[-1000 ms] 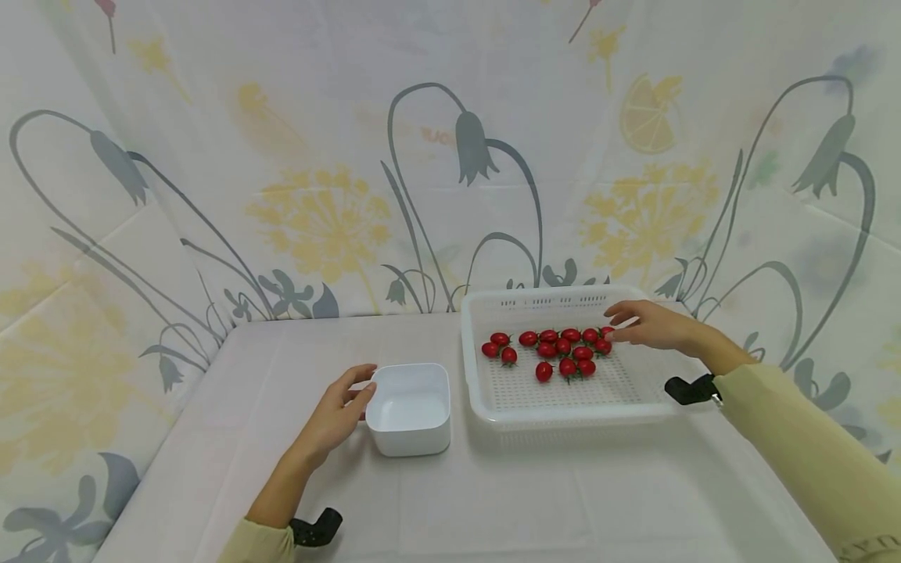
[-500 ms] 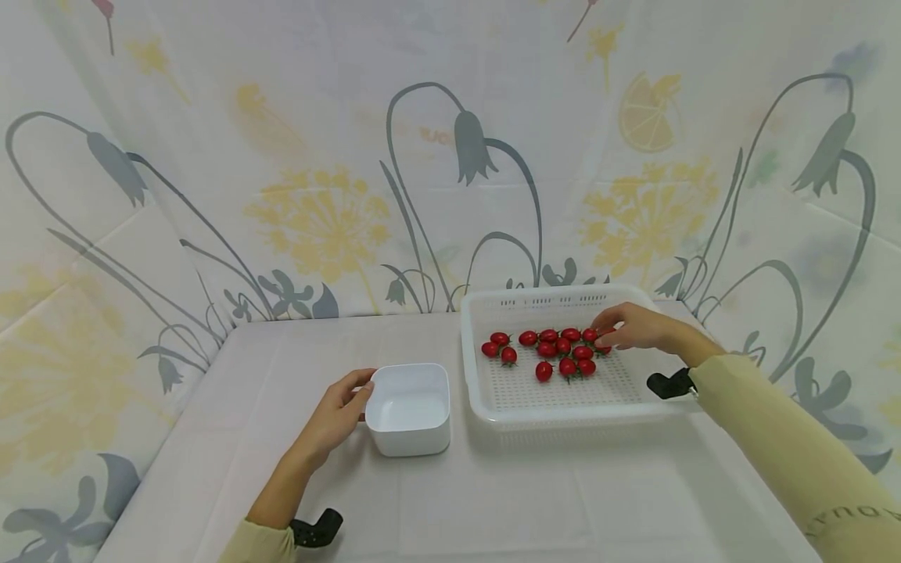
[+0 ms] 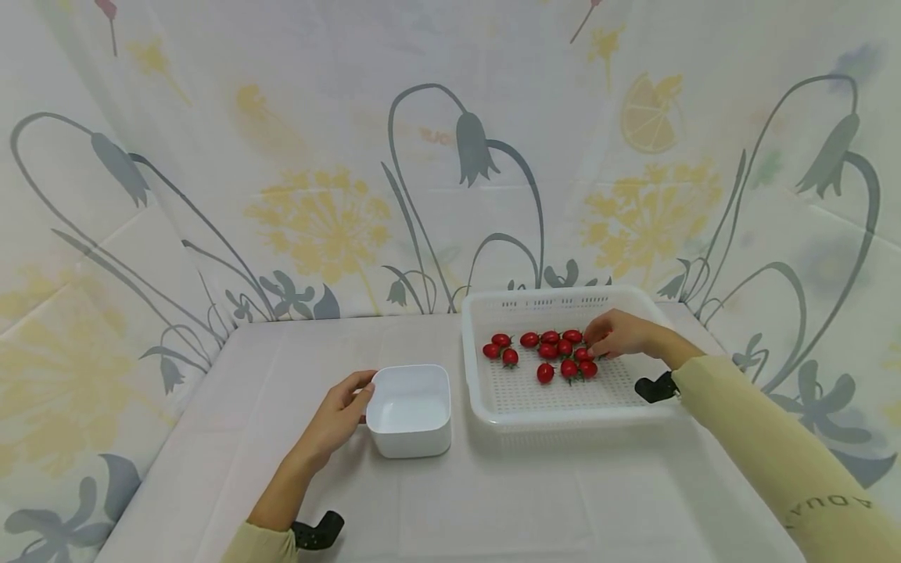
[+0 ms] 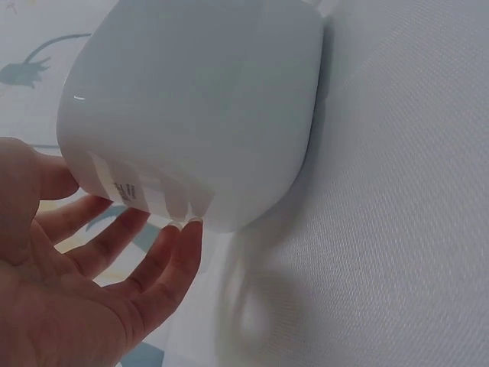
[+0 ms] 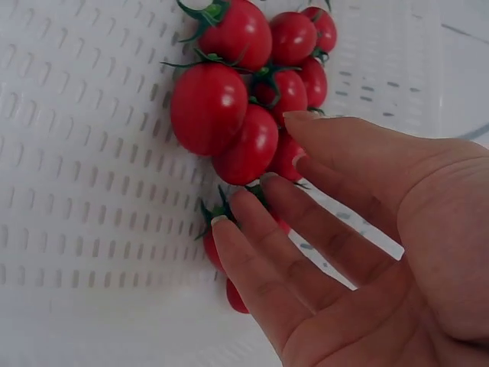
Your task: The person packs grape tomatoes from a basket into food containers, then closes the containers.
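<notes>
Right hand (image 3: pixel 619 335) has moved left onto the tomatoes (image 3: pixel 556 350), fingers loosely extended, gripping none yet; left hand (image 3: pixel 336 417) steadies the tub (image 3: pixel 411 409), open

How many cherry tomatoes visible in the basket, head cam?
About 11 cherry tomatoes, all in the white perforated basket: back row of five, four mid-cluster, two at front. The right hand covers the cluster's right end, so more may be hidden.
</notes>
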Demonstrator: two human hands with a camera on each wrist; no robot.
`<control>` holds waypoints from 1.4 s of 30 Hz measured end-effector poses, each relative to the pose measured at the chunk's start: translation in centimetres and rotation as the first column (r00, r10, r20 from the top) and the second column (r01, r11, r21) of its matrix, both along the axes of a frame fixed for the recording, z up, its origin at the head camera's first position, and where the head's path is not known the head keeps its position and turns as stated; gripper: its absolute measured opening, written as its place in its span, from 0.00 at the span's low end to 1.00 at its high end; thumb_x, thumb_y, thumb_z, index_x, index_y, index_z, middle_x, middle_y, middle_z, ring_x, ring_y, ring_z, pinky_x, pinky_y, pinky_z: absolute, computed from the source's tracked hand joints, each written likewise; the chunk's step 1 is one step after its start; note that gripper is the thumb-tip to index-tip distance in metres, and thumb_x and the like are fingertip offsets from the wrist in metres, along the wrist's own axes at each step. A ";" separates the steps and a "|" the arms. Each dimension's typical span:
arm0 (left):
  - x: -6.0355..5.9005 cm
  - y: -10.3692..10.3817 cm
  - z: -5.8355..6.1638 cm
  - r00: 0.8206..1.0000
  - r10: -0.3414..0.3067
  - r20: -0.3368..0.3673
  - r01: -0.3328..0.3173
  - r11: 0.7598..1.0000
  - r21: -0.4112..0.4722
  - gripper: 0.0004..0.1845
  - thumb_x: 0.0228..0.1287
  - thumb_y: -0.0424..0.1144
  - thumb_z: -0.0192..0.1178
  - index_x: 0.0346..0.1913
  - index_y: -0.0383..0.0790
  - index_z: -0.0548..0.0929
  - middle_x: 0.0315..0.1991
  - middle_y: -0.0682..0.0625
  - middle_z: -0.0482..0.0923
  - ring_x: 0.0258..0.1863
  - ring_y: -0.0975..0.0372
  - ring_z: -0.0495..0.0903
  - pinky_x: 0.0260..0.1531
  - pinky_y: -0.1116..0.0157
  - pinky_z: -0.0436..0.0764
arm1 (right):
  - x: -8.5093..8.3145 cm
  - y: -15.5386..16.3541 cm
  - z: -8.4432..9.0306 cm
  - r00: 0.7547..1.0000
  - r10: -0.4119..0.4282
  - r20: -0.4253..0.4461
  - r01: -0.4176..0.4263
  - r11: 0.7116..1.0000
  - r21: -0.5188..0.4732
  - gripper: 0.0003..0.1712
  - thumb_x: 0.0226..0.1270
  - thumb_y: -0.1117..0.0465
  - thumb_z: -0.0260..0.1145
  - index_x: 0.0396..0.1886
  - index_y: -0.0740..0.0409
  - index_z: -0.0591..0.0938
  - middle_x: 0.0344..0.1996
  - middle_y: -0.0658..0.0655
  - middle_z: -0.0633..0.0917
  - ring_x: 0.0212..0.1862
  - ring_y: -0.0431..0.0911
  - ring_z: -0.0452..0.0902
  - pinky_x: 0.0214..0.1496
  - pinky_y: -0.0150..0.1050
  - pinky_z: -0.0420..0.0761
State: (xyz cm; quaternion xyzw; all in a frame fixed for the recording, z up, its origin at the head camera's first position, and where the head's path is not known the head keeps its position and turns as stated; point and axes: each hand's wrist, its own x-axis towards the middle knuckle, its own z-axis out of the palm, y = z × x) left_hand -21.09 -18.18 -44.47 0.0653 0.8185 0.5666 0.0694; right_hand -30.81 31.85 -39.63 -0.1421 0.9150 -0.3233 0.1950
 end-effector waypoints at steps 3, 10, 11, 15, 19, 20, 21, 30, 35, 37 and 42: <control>0.0 0.0 -0.1 1.000 0.004 0.002 -0.004 1.000 0.002 0.22 0.83 0.42 0.48 0.72 0.38 0.71 0.67 0.41 0.74 0.56 0.54 0.80 0.47 0.65 0.83 | -0.2 -0.2 -0.3 1.000 0.000 -0.007 0.000 1.000 0.009 0.22 0.67 0.65 0.70 0.55 0.76 0.80 0.49 0.68 0.85 0.45 0.49 0.81 0.46 0.45 0.88; 0.1 0.2 -0.2 1.000 0.012 0.001 -0.012 1.000 0.023 0.21 0.83 0.41 0.49 0.71 0.37 0.72 0.66 0.41 0.75 0.54 0.54 0.80 0.45 0.66 0.83 | -0.5 -0.9 -1.0 0.999 -0.035 -0.007 0.035 0.999 0.023 0.17 0.64 0.66 0.71 0.49 0.73 0.83 0.42 0.63 0.87 0.41 0.47 0.81 0.46 0.46 0.88; 0.2 0.2 -0.2 1.000 0.014 -0.001 -0.014 1.000 0.028 0.21 0.82 0.41 0.49 0.71 0.37 0.72 0.65 0.40 0.75 0.54 0.54 0.80 0.45 0.66 0.83 | -0.5 -1.0 -1.1 0.999 -0.033 -0.010 0.033 0.999 0.033 0.16 0.64 0.66 0.71 0.48 0.72 0.84 0.41 0.61 0.87 0.40 0.47 0.81 0.46 0.45 0.88; 0.3 0.4 -0.5 1.000 0.024 -0.003 -0.024 0.999 0.038 0.21 0.82 0.42 0.49 0.70 0.37 0.73 0.64 0.41 0.76 0.52 0.55 0.81 0.44 0.66 0.83 | -0.6 -1.4 -1.8 0.999 -0.040 -0.012 0.041 0.997 0.063 0.13 0.64 0.65 0.72 0.45 0.69 0.85 0.38 0.58 0.87 0.39 0.46 0.81 0.44 0.42 0.88; 0.5 0.5 -0.8 1.000 0.030 -0.006 -0.030 0.998 0.055 0.21 0.82 0.42 0.50 0.70 0.37 0.73 0.63 0.41 0.76 0.50 0.56 0.81 0.43 0.67 0.83 | -0.6 -1.6 -2.2 0.999 -0.042 -0.019 0.043 0.996 0.075 0.13 0.64 0.64 0.73 0.44 0.68 0.86 0.37 0.57 0.87 0.38 0.45 0.81 0.42 0.39 0.87; 0.5 0.6 -0.8 0.999 0.031 -0.010 -0.031 0.998 0.057 0.21 0.82 0.42 0.50 0.70 0.37 0.74 0.63 0.41 0.76 0.50 0.56 0.81 0.43 0.67 0.83 | -0.6 -1.6 -2.2 0.999 -0.038 -0.022 0.039 0.996 0.075 0.13 0.63 0.64 0.73 0.43 0.68 0.86 0.37 0.57 0.87 0.38 0.44 0.81 0.42 0.39 0.87; 0.6 0.6 -0.8 0.999 0.032 -0.012 -0.031 0.998 0.060 0.21 0.82 0.42 0.50 0.70 0.38 0.74 0.63 0.41 0.76 0.50 0.56 0.81 0.43 0.66 0.83 | -0.6 -1.7 -2.2 0.999 -0.034 -0.024 0.035 0.997 0.074 0.12 0.63 0.64 0.73 0.43 0.68 0.86 0.36 0.57 0.87 0.37 0.44 0.81 0.42 0.39 0.87; 0.4 0.4 -0.6 0.999 0.039 -0.027 -0.038 0.999 0.027 0.20 0.82 0.40 0.49 0.69 0.36 0.74 0.63 0.41 0.76 0.51 0.55 0.81 0.43 0.65 0.84 | -0.7 -2.1 -2.1 1.000 -0.011 -0.023 0.013 0.997 0.081 0.11 0.64 0.63 0.73 0.40 0.67 0.85 0.34 0.56 0.86 0.37 0.44 0.81 0.41 0.39 0.87; 0.4 0.4 -0.2 0.998 0.042 -0.037 -0.042 0.999 0.009 0.20 0.82 0.40 0.50 0.69 0.37 0.74 0.64 0.40 0.76 0.53 0.53 0.82 0.45 0.62 0.85 | -0.9 -2.0 -2.2 1.000 -0.003 -0.026 0.005 0.997 0.082 0.11 0.64 0.63 0.73 0.40 0.66 0.85 0.35 0.56 0.86 0.37 0.45 0.81 0.43 0.41 0.88; 0.4 0.4 0.0 0.998 0.048 -0.040 -0.049 0.999 -0.004 0.20 0.82 0.40 0.50 0.69 0.38 0.74 0.65 0.40 0.76 0.54 0.53 0.82 0.46 0.61 0.86 | -0.9 -2.1 -2.1 1.000 0.002 -0.029 0.000 0.997 0.080 0.10 0.65 0.62 0.73 0.40 0.66 0.86 0.35 0.55 0.86 0.37 0.45 0.81 0.43 0.41 0.88; 0.5 0.3 0.4 0.997 0.064 -0.036 -0.065 0.998 -0.021 0.20 0.82 0.42 0.51 0.69 0.39 0.75 0.65 0.41 0.76 0.55 0.52 0.81 0.45 0.60 0.87 | -0.7 -2.1 -1.5 1.000 -0.002 -0.028 0.004 0.998 0.063 0.10 0.67 0.62 0.72 0.40 0.66 0.85 0.36 0.56 0.86 0.38 0.45 0.82 0.44 0.41 0.88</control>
